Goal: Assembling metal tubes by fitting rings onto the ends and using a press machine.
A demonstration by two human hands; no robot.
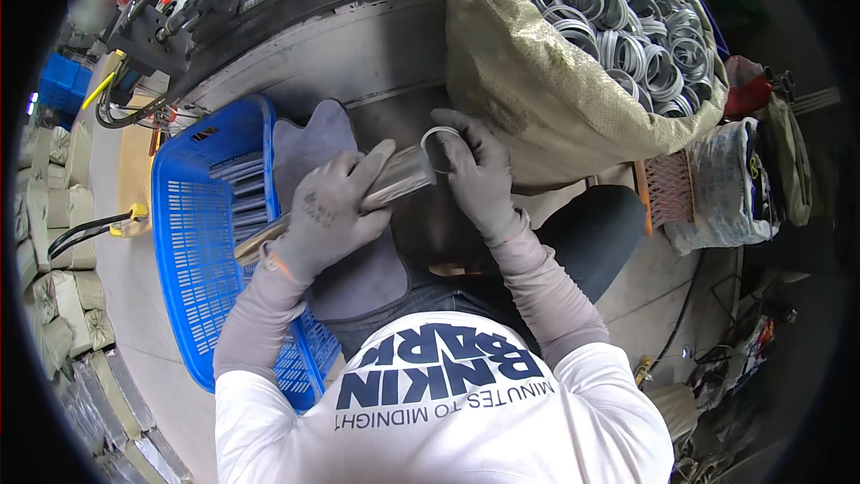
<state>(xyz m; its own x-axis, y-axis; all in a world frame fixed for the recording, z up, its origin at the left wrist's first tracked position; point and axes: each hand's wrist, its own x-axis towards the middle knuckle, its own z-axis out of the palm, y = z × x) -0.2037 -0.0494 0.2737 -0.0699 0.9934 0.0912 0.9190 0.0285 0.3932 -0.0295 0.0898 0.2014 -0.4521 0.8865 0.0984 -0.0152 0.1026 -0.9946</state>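
Left hand [327,215] is clamping a shiny metal tube [399,181] steady while the right hand [475,170] is pinching 1 ring [439,145] onto its end, sack of rings [573,54] sitting right beside for easy grabbing.

Grey metal counter [376,54], curved, surface scuffed. On it, left: blue slotted plastic crate [193,242] holding metal tubes. Just right of the crate: grey cloth mat [313,139], lying flat. Far right: woven sack [528,90], open, full of metal rings, leaning over the counter edge.
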